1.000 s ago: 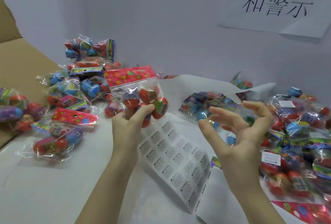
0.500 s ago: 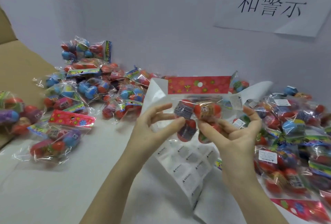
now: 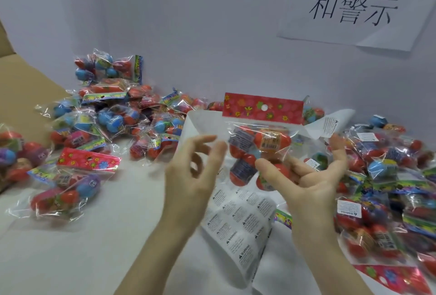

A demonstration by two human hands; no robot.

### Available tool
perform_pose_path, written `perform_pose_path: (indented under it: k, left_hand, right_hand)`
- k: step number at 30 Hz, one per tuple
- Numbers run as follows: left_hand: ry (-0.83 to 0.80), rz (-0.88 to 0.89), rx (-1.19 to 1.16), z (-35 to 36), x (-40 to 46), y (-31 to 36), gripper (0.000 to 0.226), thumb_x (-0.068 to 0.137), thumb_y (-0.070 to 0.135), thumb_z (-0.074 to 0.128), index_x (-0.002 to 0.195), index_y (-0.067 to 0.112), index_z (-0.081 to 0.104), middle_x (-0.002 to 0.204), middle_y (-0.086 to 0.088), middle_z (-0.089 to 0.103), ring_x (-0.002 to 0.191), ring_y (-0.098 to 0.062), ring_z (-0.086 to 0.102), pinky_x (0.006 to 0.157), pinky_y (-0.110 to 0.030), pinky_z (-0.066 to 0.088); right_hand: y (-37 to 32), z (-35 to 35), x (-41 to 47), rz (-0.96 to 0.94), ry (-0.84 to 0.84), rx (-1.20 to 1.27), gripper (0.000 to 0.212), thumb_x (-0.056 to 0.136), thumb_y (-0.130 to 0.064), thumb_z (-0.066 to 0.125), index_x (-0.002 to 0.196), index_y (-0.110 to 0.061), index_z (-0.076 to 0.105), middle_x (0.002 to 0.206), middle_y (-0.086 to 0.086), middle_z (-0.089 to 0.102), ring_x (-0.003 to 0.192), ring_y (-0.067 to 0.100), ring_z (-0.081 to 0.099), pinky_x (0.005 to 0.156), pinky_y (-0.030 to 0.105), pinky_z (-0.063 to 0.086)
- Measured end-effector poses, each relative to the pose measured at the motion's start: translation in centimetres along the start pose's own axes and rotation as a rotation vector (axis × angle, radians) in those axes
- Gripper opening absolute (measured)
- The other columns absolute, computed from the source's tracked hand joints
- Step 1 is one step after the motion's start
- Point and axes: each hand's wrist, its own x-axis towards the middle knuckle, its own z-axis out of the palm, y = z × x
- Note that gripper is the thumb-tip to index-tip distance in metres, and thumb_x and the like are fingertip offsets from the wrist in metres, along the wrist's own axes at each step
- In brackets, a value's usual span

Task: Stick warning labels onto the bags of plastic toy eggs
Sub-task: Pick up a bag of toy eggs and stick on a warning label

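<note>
right hand (image 3: 313, 183) cradles egg bag (image 3: 259, 143) on open fingers — left hand (image 3: 188, 176) loose, empty, just beside.

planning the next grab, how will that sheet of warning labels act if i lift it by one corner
The label sheet would probably flop rather than stay flat: it is thin paper and already bends over an edge near the right hand. It is likely very light, so a brush from the bag of eggs could shift it. Its backing may be slick.
</note>
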Motion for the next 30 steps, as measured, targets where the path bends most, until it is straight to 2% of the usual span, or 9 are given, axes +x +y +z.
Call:
perform_pose_path:
  k: [4,6,8,10,14,21,24,26,30]
  left_hand:
    - [-0.226,-0.176,-0.229,1.6,-1.4,0.4,0.079,0.053,0.075,0.059,0.121,0.036,0.047,0.111,0.015,0.061,0.095,0.0,0.061,0.076,-0.023,0.053]
    - [-0.28,-0.298,-0.47,1.9,-1.3,0.5,0.1,0.045,0.083,0.062,0.127,0.026,0.048,0.12,0.004,0.061,0.107,-0.007,0.061,0.079,-0.026,0.054]
    - [-0.274,-0.39,-0.644,1.8,-0.9,0.7,0.083,0.055,0.079,0.061,0.117,0.024,0.058,0.115,-0.003,0.066,0.108,-0.015,0.062,0.079,-0.029,0.055]
    - [-0.251,-0.459,-0.782,1.1,-0.4,0.8,0.059,0.074,0.072,0.049,0.105,0.026,0.068,0.105,-0.004,0.07,0.098,-0.02,0.065,0.078,-0.033,0.055]
    - [-0.33,-0.676,-0.906,-0.6,0.1,0.7,0.072,0.079,0.072,0.03,0.086,0.019,0.077,0.089,-0.008,0.073,0.071,-0.022,0.069,0.057,-0.031,0.056]
    - [-0.463,-0.547,-0.807,-0.7,0.0,0.9,0.089,0.046,0.092,0.037,0.095,0.028,0.075,0.104,-0.005,0.072,0.086,-0.025,0.07,0.062,-0.035,0.057]
    - [-0.415,-0.428,-0.629,0.0,-0.2,0.8,0.017,0.066,0.044,0.077,0.08,0.034,0.074,0.088,0.0,0.073,0.075,-0.017,0.068,0.063,-0.027,0.056]
    - [-0.34,-0.372,-0.562,0.2,-0.1,0.6,0.024,0.062,0.018,0.074,0.074,0.038,0.073,0.082,0.0,0.073,0.072,-0.018,0.068,0.059,-0.024,0.054]
    - [-0.312,-0.363,-0.635,0.0,0.2,0.5,0.03,0.057,0.012,0.075,0.074,0.037,0.072,0.082,-0.002,0.073,0.069,-0.016,0.069,0.056,-0.022,0.054]
  right_hand:
    - [0.0,0.3,-0.7,-0.333,-0.175,-0.409,0.105,0.063,-0.021,0.08,0.14,0.004,0.015,0.118,-0.03,0.058,0.1,-0.01,0.058,0.09,0.008,0.039]
    - [-0.1,0.9,-1.6,-0.375,-0.316,-0.489,0.106,0.072,-0.032,0.069,0.141,0.009,0.0,0.132,-0.029,0.048,0.115,-0.007,0.049,0.098,0.007,0.029]
    - [-0.3,1.1,-2.1,-0.434,-0.372,-0.466,0.104,0.074,-0.032,0.064,0.143,0.007,-0.003,0.14,-0.029,0.037,0.123,-0.004,0.044,0.104,0.013,0.028]
    - [-0.7,1.3,-2.2,-0.349,-0.336,-0.289,0.099,0.075,-0.027,0.064,0.146,-0.017,-0.004,0.133,-0.019,0.052,0.115,0.006,0.056,0.102,0.027,0.038]
    - [-0.9,0.4,-1.3,-0.208,-0.07,-0.168,0.087,0.07,-0.02,0.075,0.13,-0.043,0.015,0.11,-0.003,0.067,0.103,0.009,0.061,0.096,0.036,0.044]
    - [-0.2,-0.1,-0.3,0.081,-0.096,-0.05,0.088,0.054,-0.018,0.073,0.125,-0.04,0.025,0.088,-0.005,0.074,0.081,0.009,0.07,0.066,0.013,0.051]
    - [-0.1,0.0,-0.7,-0.047,-0.079,-0.2,0.086,0.056,-0.029,0.074,0.125,-0.041,0.025,0.094,-0.011,0.073,0.09,0.009,0.068,0.083,0.02,0.05]
    - [0.0,0.1,-0.8,-0.091,-0.078,-0.222,0.081,0.059,-0.03,0.073,0.124,-0.04,0.026,0.092,-0.008,0.073,0.091,0.009,0.067,0.085,0.021,0.049]
    - [-0.1,0.2,-0.5,-0.116,-0.033,-0.149,0.068,0.067,-0.024,0.069,0.121,-0.039,0.031,0.09,-0.007,0.073,0.084,0.011,0.068,0.078,0.019,0.05]
